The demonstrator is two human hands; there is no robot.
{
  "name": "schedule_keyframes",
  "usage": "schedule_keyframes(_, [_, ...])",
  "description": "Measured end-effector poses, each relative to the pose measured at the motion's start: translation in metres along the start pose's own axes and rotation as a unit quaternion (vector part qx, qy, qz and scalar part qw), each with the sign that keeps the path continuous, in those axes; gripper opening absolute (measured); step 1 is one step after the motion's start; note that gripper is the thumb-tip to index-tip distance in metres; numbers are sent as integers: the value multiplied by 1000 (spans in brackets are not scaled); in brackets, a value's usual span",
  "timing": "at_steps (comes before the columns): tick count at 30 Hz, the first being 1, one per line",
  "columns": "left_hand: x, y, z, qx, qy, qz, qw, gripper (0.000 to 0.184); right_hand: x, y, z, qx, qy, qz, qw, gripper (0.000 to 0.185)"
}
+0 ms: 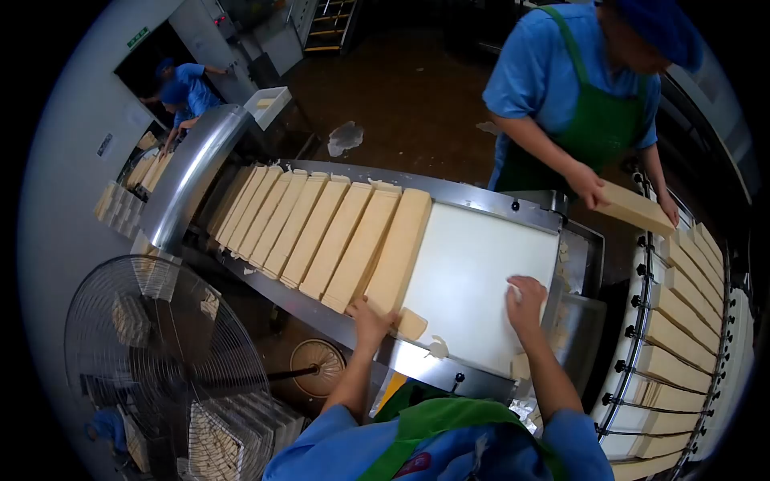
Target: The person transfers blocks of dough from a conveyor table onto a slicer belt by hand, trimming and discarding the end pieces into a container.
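Long beige stacks of thin, flat sheets (327,232) lie side by side across a conveyor. The rightmost stack (405,240) borders the bare white belt (473,248). My left hand (373,322) grips the near end of that stack, its fingers partly hidden against the end. Just right of those fingers lies a small loose beige piece (412,324). Over the right part of the white belt, my right hand (526,301) hovers or rests with fingers apart and slightly bent, holding nothing; contact with the belt cannot be told.
Across the belt, a co-worker in a green apron (597,104) holds a beige block (634,207) above a second conveyor (618,377) carrying similar blocks. A metal hood (196,176) spans the belt's left end. A large caged fan (164,361) stands at lower left. Scraps (437,347) lie near the edge.
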State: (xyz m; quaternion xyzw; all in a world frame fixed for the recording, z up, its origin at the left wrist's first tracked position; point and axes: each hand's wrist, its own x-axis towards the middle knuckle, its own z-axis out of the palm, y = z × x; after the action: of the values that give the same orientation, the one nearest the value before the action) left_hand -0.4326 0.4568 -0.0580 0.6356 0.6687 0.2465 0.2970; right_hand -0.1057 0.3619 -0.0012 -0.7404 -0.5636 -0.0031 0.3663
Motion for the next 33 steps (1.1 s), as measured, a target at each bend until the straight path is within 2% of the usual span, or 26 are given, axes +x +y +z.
schedule_keyframes(1, [0, 2, -1, -1, -1, 0, 1000, 88, 12, -2, 25, -16, -23, -4, 1000, 24])
schedule_keyframes(3, [0, 8, -8, 7, -13, -9, 1000, 92, 33, -6, 79, -69, -94, 42, 992, 43])
schedule_keyframes(4, [7, -13, 6, 71, -54, 24, 996, 96, 44, -13, 102, -111, -138, 73, 982, 53])
schedule_keyframes(5, [6, -4, 2, 58, -68, 18, 996, 99, 56, -23, 123, -151, -182, 104, 966, 64])
schedule_keyframes(8, [8, -3, 7, 82, -50, 41, 995, 94, 95, -51, 174, -157, -223, 108, 956, 72])
schedule_keyframes(13, [9, 10, -4, 103, -92, 37, 990, 83, 169, -105, 214, -141, -270, 119, 945, 71])
schedule_keyframes(15, [9, 7, -3, 115, -82, 63, 988, 83, 180, -114, 224, -145, -291, 122, 938, 71])
schedule_keyframes(17, [11, 9, -4, 131, -105, 45, 985, 84, 188, -121, 234, -149, -309, 144, 928, 72])
schedule_keyframes(18, [10, 5, -2, 145, -96, 63, 983, 86, 186, -117, 237, -135, -292, 135, 937, 74])
schedule_keyframes(19, [11, 5, -2, 151, -79, 75, 982, 87, 185, -120, 235, -132, -282, 131, 941, 74])
schedule_keyframes(23, [14, 12, -10, 117, -171, 18, 978, 88, 188, -124, 194, -123, -284, 258, 915, 81])
schedule_keyframes(27, [11, 11, 0, 84, -229, 71, 967, 83, 167, -91, 123, -84, -249, 376, 889, 91])
schedule_keyframes(31, [-3, 45, 17, 38, -246, 174, 953, 82, 129, -33, 64, -127, -185, 429, 875, 98])
schedule_keyframes(33, [-7, 64, 28, 45, -244, 183, 951, 81, 106, -13, 44, -141, -147, 467, 860, 100])
